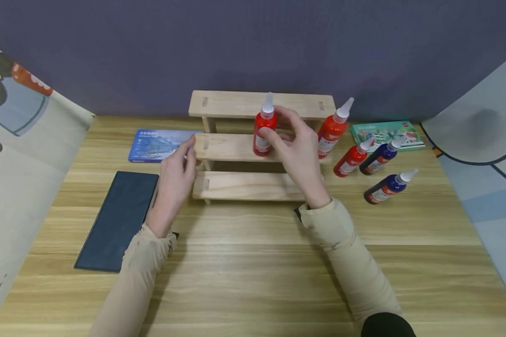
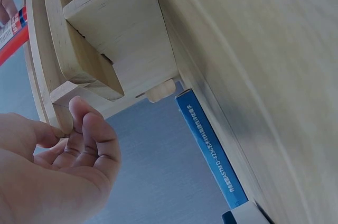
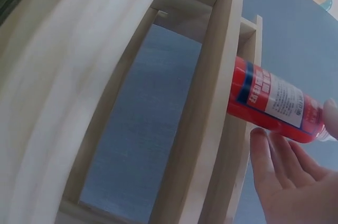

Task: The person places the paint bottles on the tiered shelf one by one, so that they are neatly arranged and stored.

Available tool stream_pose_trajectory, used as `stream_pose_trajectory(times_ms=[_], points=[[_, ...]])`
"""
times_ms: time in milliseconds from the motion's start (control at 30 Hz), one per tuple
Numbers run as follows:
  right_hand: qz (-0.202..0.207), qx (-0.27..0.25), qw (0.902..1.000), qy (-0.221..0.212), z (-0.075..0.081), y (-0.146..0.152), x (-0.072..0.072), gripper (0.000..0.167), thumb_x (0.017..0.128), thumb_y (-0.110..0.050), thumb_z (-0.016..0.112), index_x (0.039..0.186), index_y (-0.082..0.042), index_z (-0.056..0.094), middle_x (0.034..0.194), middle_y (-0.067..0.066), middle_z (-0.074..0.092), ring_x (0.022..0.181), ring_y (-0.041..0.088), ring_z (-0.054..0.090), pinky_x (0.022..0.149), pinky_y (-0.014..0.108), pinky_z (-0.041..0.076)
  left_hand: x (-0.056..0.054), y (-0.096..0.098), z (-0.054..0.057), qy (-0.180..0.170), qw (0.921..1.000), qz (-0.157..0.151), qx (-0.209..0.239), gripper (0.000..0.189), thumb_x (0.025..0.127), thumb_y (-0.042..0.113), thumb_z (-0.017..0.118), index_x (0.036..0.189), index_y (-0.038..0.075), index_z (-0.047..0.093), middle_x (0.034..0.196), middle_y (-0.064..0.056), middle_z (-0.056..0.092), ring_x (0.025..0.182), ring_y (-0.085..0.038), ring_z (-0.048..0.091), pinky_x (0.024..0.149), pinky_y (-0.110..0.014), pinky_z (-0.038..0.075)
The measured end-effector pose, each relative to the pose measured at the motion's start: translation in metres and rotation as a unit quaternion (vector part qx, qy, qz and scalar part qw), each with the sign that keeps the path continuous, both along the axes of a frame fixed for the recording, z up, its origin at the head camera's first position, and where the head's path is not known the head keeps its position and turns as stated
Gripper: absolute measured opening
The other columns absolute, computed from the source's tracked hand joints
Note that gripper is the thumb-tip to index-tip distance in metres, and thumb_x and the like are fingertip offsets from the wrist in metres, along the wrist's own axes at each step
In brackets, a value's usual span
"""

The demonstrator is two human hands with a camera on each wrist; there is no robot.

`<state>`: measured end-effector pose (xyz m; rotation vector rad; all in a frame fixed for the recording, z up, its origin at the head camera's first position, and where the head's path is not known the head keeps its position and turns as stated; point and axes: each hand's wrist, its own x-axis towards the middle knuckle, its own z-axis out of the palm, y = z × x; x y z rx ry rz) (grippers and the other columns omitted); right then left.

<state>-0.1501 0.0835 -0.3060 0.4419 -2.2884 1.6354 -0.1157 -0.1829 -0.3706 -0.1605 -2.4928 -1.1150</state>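
Observation:
A three-tier wooden stand (image 1: 223, 147) occupies the middle of the table. On its middle tier is an upright red squeeze bottle (image 1: 264, 135) with a pale pointed nozzle; my right hand (image 1: 295, 142) grips it between thumb and fingers. In the right wrist view the bottle (image 3: 274, 100) has its base at the board, with fingers along one side. My left hand (image 1: 177, 175) pinches the left end of the middle tier, and the left wrist view shows that board corner (image 2: 63, 115) at the fingertips. Another red bottle (image 1: 332, 133) stands by the tier's right end, partly behind my right hand.
Right of the stand are a red bottle (image 1: 350, 161) and two dark blue bottles (image 1: 379, 158), in front of a green box (image 1: 405, 131). A blue box (image 1: 160, 145) lies at the back left, and a dark flat board (image 1: 114, 222) lies beside my left forearm.

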Motion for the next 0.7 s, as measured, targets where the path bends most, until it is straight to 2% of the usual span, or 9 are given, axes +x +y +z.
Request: stream_pose_trajectory(times_ms=[267,500,700], points=[[0.007,-0.02,0.9998,0.008,0.003,0.006,0.007,0.053,0.097,-0.013,0.082,0.146,-0.003,0.064,0.141,0.005,0.069,0.123,0.017,0.067,0.102,0.034,0.056,0.0,0.0,-0.001,-0.006,1.0,0.003,0.002,0.041,0.116,0.012,0.045,0.152,0.0,0.059,0.086,-0.018,0.076,0.052,-0.023,0.058,0.047,-0.023,0.037],[0.007,-0.021,0.9992,0.034,0.014,0.014,0.024,0.055,0.096,-0.009,0.083,0.147,-0.004,0.063,0.143,0.0,0.068,0.124,0.014,0.068,0.102,0.034,0.056,0.001,-0.001,0.0,-0.009,0.9999,0.004,0.001,0.041,0.116,0.013,0.044,0.152,0.001,0.059,0.086,-0.018,0.076,0.053,-0.022,0.059,0.047,-0.023,0.037],[0.012,-0.025,0.9986,0.046,0.023,0.024,0.037,0.055,0.095,-0.003,0.082,0.147,-0.001,0.063,0.142,0.001,0.069,0.126,0.017,0.067,0.104,0.034,0.055,0.002,0.0,0.001,-0.009,0.9999,0.004,0.004,0.042,0.117,0.015,0.042,0.152,0.001,0.059,0.084,-0.019,0.075,0.053,-0.016,0.056,0.048,-0.023,0.038]])
